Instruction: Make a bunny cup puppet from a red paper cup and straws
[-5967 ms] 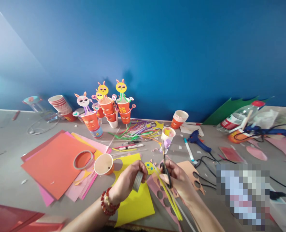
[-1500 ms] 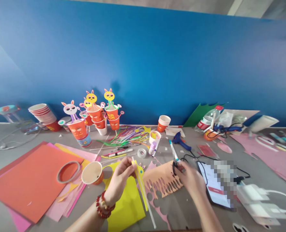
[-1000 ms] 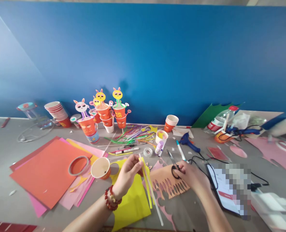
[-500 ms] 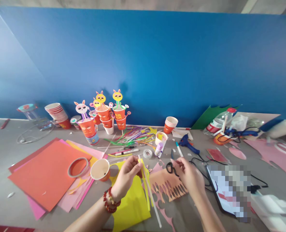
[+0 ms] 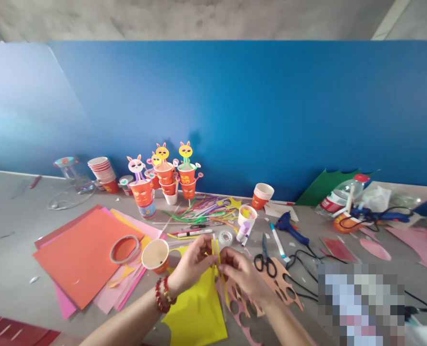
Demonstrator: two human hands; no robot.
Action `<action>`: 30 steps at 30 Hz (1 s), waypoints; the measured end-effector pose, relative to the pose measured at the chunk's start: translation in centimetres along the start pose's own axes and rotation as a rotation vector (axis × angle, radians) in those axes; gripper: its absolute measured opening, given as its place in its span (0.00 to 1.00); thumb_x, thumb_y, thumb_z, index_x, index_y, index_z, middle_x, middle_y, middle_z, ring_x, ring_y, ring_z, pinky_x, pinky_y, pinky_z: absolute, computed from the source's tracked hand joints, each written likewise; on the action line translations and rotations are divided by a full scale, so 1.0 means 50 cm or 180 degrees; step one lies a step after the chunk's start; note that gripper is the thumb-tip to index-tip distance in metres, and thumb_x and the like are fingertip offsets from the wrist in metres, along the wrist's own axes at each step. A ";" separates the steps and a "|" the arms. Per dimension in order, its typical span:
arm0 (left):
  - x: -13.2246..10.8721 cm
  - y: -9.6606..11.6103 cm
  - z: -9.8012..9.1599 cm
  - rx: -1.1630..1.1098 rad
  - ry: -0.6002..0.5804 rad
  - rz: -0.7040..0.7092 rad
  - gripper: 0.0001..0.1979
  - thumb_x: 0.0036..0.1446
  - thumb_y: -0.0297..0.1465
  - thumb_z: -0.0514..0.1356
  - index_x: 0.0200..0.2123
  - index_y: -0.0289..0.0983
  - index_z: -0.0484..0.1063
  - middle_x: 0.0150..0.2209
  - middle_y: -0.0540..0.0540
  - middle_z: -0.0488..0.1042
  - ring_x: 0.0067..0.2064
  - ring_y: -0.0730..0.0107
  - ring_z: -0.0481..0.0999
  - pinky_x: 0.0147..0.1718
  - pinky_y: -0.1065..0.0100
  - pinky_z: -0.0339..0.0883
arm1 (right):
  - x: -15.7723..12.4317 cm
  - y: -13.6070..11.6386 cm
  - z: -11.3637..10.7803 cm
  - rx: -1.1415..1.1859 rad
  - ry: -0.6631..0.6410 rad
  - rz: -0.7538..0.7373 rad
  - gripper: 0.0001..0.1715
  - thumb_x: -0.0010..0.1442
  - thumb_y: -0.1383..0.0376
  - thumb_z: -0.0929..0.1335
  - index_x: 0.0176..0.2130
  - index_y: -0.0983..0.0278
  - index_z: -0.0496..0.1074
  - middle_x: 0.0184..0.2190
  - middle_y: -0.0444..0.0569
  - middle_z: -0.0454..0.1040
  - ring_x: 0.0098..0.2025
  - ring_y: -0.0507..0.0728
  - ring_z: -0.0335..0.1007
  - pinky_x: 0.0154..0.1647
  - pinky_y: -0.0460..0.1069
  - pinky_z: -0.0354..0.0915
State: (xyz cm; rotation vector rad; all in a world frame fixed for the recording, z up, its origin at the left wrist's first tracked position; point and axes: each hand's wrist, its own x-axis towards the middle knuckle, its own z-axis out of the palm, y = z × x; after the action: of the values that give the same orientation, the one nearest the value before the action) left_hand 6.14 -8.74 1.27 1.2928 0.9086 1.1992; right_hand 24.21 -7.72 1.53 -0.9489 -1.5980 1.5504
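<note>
Both of my hands meet over the yellow sheet (image 5: 195,307) at the table's front. My left hand (image 5: 192,269), with beaded bracelets at the wrist, pinches a narrow yellow strip (image 5: 224,290) together with a pale straw (image 5: 214,244). Close against it, my right hand (image 5: 240,275) has thumb and fingers closed on the same strip. The fingers partly cover both pieces. Black-handled scissors (image 5: 266,263) lie just right of my right hand, partly over a cut-out orange sheet (image 5: 282,283).
Coloured sheets (image 5: 87,254) with a tape roll (image 5: 111,250) lie left, beside a paper cup (image 5: 156,257). Rabbit-faced cup figures (image 5: 141,192) stand at the back near bundled coloured pipe cleaners (image 5: 209,209). A blue glue gun (image 5: 293,228) and its cable lie right.
My right hand has let go of the scissors, which now lie on the table, and moved left to the yellow strip. My left hand keeps its pinch. The view has tilted up slightly.
</note>
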 end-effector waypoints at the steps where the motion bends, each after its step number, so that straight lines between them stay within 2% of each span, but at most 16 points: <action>1: 0.001 -0.004 -0.004 0.0107 0.0036 0.0024 0.15 0.57 0.35 0.66 0.46 0.37 0.70 0.37 0.47 0.72 0.38 0.68 0.71 0.38 0.68 0.65 | 0.003 0.002 0.002 -0.0041 0.0028 -0.0044 0.11 0.58 0.61 0.71 0.29 0.62 0.67 0.24 0.39 0.62 0.27 0.52 0.59 0.28 0.46 0.59; 3: 0.004 -0.012 -0.009 0.0214 0.0097 0.0047 0.14 0.58 0.35 0.65 0.46 0.37 0.71 0.37 0.47 0.73 0.38 0.67 0.72 0.39 0.68 0.66 | 0.005 0.006 0.007 -0.0124 0.0116 -0.0133 0.10 0.58 0.63 0.70 0.28 0.61 0.67 0.23 0.39 0.61 0.27 0.52 0.58 0.28 0.46 0.57; 7: 0.007 -0.019 -0.007 0.0031 -0.0024 0.0009 0.15 0.59 0.35 0.63 0.48 0.37 0.72 0.38 0.46 0.74 0.40 0.65 0.72 0.40 0.66 0.67 | 0.000 0.019 0.010 -0.0073 0.0175 -0.0087 0.08 0.56 0.64 0.69 0.28 0.61 0.66 0.22 0.38 0.60 0.24 0.51 0.57 0.26 0.45 0.55; 12: -0.003 -0.019 0.005 -0.0133 -0.0134 -0.0091 0.14 0.57 0.35 0.65 0.46 0.38 0.74 0.36 0.47 0.73 0.36 0.68 0.71 0.35 0.68 0.67 | -0.008 0.035 0.007 0.0301 0.0039 0.0141 0.08 0.54 0.64 0.69 0.27 0.61 0.64 0.23 0.39 0.62 0.25 0.52 0.61 0.27 0.45 0.58; 14: -0.007 -0.027 0.008 -0.0264 -0.0107 -0.0148 0.14 0.57 0.36 0.65 0.44 0.37 0.73 0.36 0.46 0.74 0.36 0.67 0.72 0.33 0.69 0.67 | -0.010 0.037 0.010 0.0370 0.0003 0.0216 0.09 0.56 0.62 0.69 0.27 0.61 0.65 0.23 0.39 0.63 0.25 0.52 0.61 0.27 0.45 0.59; 19: -0.013 -0.051 0.010 -0.0328 0.0089 -0.0257 0.15 0.55 0.37 0.68 0.42 0.37 0.73 0.36 0.46 0.75 0.35 0.68 0.73 0.35 0.69 0.67 | -0.009 0.046 0.023 0.0430 0.0058 0.0301 0.21 0.60 0.50 0.69 0.27 0.61 0.64 0.20 0.38 0.61 0.22 0.51 0.59 0.23 0.44 0.56; 22: -0.013 -0.051 0.008 -0.0451 -0.0036 -0.0346 0.15 0.56 0.40 0.67 0.41 0.36 0.74 0.32 0.48 0.73 0.28 0.73 0.70 0.28 0.71 0.66 | -0.010 0.056 0.025 0.0504 -0.0029 0.0360 0.21 0.63 0.50 0.68 0.28 0.61 0.64 0.20 0.39 0.64 0.22 0.51 0.61 0.23 0.45 0.57; 26: -0.013 -0.043 0.007 -0.0595 -0.0309 -0.0406 0.16 0.58 0.43 0.65 0.39 0.35 0.74 0.29 0.50 0.70 0.21 0.79 0.65 0.22 0.73 0.61 | -0.011 0.061 0.022 0.0261 0.0056 0.0137 0.19 0.64 0.53 0.67 0.27 0.61 0.63 0.21 0.39 0.63 0.23 0.51 0.62 0.25 0.45 0.58; 30: -0.015 -0.050 0.012 -0.0670 -0.0405 -0.0395 0.17 0.59 0.44 0.64 0.40 0.35 0.72 0.29 0.51 0.69 0.21 0.79 0.67 0.21 0.74 0.63 | -0.011 0.061 0.019 0.0056 0.0019 0.0058 0.16 0.65 0.54 0.66 0.30 0.61 0.65 0.23 0.40 0.66 0.25 0.53 0.63 0.27 0.46 0.59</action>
State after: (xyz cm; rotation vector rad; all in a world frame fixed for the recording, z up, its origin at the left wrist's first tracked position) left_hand 6.92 -9.33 -1.20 1.1142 0.7386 1.0724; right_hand 23.73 -8.64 -1.54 -0.9602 -1.5733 1.5702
